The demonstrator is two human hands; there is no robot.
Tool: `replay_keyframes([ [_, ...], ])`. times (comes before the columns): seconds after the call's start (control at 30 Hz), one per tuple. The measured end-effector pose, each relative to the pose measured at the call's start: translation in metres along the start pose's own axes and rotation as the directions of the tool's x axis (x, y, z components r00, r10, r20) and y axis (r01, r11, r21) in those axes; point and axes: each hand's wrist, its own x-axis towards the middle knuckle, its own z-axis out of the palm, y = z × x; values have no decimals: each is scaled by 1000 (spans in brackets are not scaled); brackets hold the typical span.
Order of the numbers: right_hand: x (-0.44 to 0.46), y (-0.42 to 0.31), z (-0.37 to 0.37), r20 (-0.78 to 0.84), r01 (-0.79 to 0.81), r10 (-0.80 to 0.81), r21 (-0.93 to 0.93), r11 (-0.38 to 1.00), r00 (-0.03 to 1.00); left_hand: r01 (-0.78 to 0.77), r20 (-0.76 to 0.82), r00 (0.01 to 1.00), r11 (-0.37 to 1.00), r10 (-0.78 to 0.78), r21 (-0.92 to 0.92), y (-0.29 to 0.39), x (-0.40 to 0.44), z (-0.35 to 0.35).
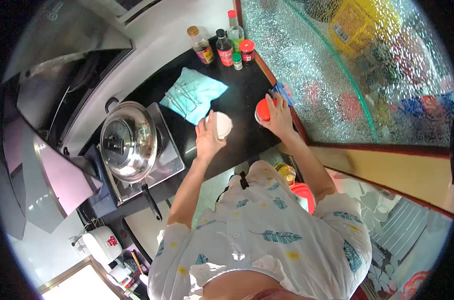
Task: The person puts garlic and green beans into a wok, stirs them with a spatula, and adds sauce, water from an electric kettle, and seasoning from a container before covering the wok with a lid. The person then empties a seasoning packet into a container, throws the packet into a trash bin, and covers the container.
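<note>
My left hand (207, 139) is closed around a small round white container (222, 125), held over the black counter near its front edge. Its contents cannot be made out. My right hand (280, 119) grips a jar with a red lid (263, 109) from above and the side, close to the counter's right end. The fingers hide part of the lid, and whether the jar rests on the counter is unclear. Between and behind the hands lies a light blue cloth (193, 95), with thin dark sticks or utensils on top.
A lidded steel pan (128, 141) stands on the stove (169, 160) at left, its handle (151, 202) jutting past the counter edge. Several bottles and jars, including a dark sauce bottle (224, 48), stand at the back. A textured glass panel (337, 85) borders the right.
</note>
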Motion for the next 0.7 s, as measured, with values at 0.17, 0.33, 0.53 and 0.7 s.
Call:
replay_keyframes([
  [0.17,-2,6,3,37,-33,31,50,998,999,-87,-69,994,988,79,-126,32,116,42],
  [0.33,-1,2,6,-25,-27,31,147,989,999,11,-59,998,996,-16,-90,72,202,85],
  [0.53,8,7,-7,-22,-10,14,172,985,1000,-28,-192,981,999,19,-44,77,208,113],
  [0.7,28,7,-21,-33,5,0,155,988,999,-86,-74,995,898,60,-432,45,169,92],
])
